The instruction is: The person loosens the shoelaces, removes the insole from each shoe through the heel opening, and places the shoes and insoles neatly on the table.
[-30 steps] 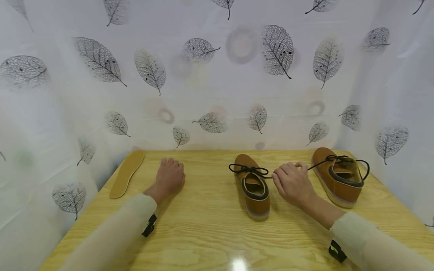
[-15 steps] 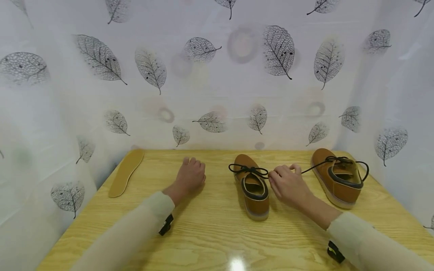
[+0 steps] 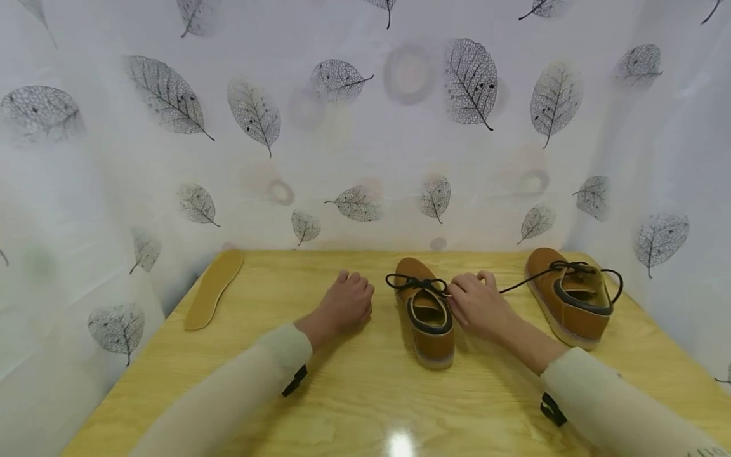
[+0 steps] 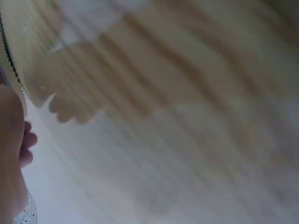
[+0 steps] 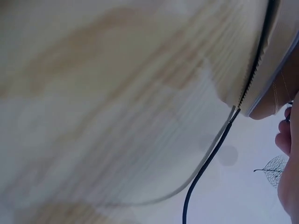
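A brown lace-up shoe stands right of the table's middle, toe away from me, with a black shoelace tied in a bow. Against its right side, my right hand pinches part of that lace; a dark bit shows at the fingertips in the right wrist view. Left of the same shoe, my left hand hovers low with loosely curled fingers and holds nothing. A second brown shoe sits farther right, and its loose lace stretches toward my right hand.
A tan insole lies at the table's left edge. The wood-grain table is glossy and reflects the hands. A white leaf-print curtain surrounds the back and sides.
My left hand has moved right, from near the insole toward the middle shoe. My right hand has slid left along the lace to the bow. Both shoes stay in place.
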